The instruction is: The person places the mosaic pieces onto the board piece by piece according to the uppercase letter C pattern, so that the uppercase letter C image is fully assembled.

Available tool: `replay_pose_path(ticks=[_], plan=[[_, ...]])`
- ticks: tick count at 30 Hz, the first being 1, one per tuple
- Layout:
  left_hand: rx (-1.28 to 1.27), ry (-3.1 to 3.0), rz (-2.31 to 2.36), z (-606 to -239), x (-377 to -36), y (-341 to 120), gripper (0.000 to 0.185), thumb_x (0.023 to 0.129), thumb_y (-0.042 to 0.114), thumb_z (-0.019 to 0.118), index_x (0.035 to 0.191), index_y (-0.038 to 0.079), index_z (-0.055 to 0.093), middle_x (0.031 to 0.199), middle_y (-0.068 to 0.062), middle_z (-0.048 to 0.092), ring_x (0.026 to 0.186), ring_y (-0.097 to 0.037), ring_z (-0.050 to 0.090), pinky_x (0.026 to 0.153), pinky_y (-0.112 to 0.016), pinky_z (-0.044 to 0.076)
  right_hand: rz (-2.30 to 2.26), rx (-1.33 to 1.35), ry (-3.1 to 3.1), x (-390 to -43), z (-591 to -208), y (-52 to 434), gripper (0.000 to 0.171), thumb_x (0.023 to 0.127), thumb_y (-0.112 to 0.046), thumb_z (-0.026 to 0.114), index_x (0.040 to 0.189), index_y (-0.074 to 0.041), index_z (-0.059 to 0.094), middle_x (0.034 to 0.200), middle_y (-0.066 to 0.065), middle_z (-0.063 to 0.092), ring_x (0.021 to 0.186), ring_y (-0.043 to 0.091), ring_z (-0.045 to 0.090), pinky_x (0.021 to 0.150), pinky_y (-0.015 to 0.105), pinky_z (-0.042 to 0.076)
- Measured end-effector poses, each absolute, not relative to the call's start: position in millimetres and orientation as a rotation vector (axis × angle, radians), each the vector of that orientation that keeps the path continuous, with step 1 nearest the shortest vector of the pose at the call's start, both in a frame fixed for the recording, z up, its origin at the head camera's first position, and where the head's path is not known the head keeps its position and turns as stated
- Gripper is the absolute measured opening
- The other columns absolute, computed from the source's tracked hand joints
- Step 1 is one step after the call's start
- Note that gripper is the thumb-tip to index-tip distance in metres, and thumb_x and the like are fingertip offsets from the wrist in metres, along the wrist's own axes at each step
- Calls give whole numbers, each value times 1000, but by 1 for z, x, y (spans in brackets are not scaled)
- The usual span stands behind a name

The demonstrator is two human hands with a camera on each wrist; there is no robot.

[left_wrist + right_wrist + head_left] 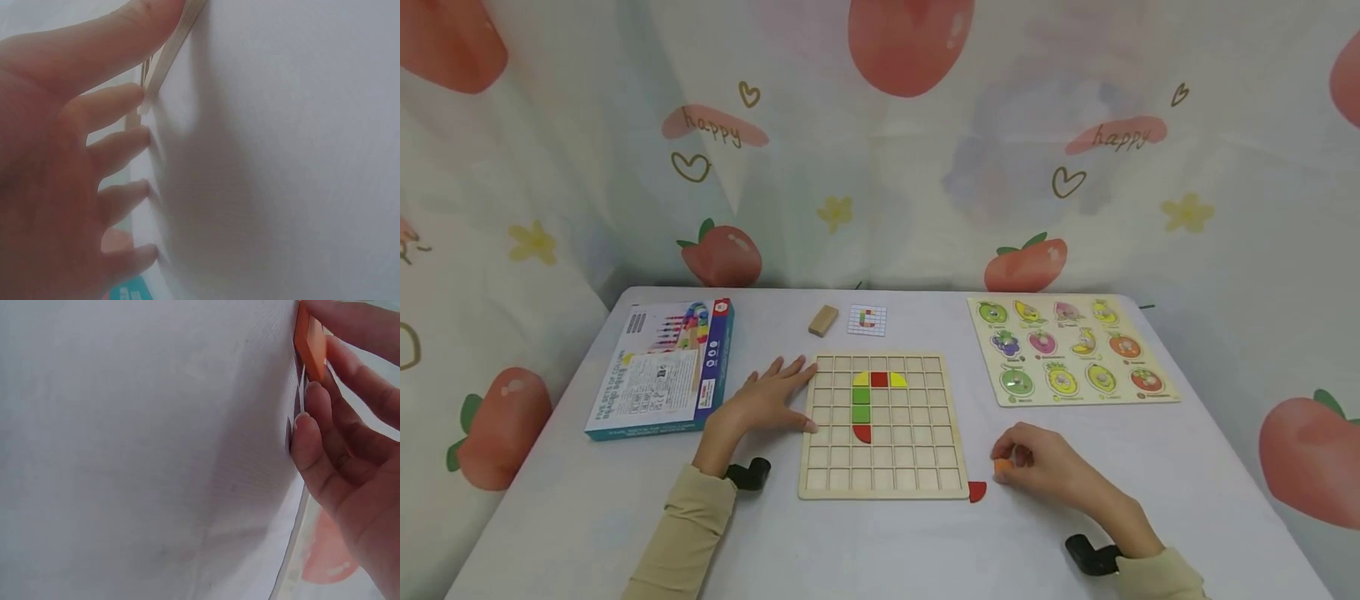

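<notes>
the orange piece (1002, 467) sits pinched between thumb and fingertips of the right hand (1045, 467), low over the table (1187, 467) just off the grid board (951, 417)'s right edge. the board's open cells lie at about ten o'clock from it. the left hand (767, 398) rests flat, fingers spread, against the board's left edge, farther away. a red quarter-round piece (976, 491) lies at seven o'clock, just beside.

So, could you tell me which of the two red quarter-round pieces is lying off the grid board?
The red piece on the table by the grid board's near right corner; the other red piece sits in a cell.
</notes>
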State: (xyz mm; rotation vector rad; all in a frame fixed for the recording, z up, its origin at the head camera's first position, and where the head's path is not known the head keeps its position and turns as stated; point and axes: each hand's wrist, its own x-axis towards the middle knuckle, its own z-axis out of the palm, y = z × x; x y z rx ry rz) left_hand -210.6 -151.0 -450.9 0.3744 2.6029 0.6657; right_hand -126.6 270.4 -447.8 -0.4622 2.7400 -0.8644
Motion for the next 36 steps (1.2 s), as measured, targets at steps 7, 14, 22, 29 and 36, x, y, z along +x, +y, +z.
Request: replay_pose_path(ticks=[7, 14, 22, 29, 36], plan=[[372, 2596, 677, -452, -209, -151, 99, 83, 43, 84, 163, 19, 30, 172, -10, 18, 160, -42, 2, 125, -69, 1, -916, -520, 2720, -129, -448, 265, 18, 86, -15, 83, 92, -14, 67, 77, -9, 58, 70, 2, 49, 61, 19, 44], [370, 2596, 680, -449, -208, -150, 99, 83, 41, 84, 163, 18, 31, 172, -11, 18, 159, -43, 2, 124, -69, 2, -915, -558, 2748, -135, -449, 257, 11, 89, -12, 79, 95, -15, 70, 80, -11, 63, 72, 2, 54, 65, 19, 51], [365, 2597, 678, -448, -208, -151, 99, 84, 42, 84, 163, 18, 31, 172, -11, 18, 160, -42, 2, 125, -69, 2, -1004, -602, 2747, -141, -447, 240, 14, 92, -8, 75, 106, -10, 73, 88, -9, 68, 76, 3, 56, 68, 19, 53], [361, 2603, 681, -448, -208, -151, 98, 84, 42, 84, 163, 19, 31, 172, -10, 18, 160, -42, 2, 125, -68, 1, -1053, -652, 2709, -146, -446, 225, 12, 93, -10, 75, 105, -10, 74, 93, -6, 71, 78, 5, 60, 71, 20, 55], [368, 2603, 676, -448, -209, -150, 99, 83, 42, 84, 163, 18, 31, 172, -11, 18, 159, -43, 3, 125, -68, 1, -1073, -646, 2675, -151, -446, 210, 14, 93, -10, 75, 107, -10, 74, 97, -4, 72, 82, 8, 63, 79, 22, 58]])
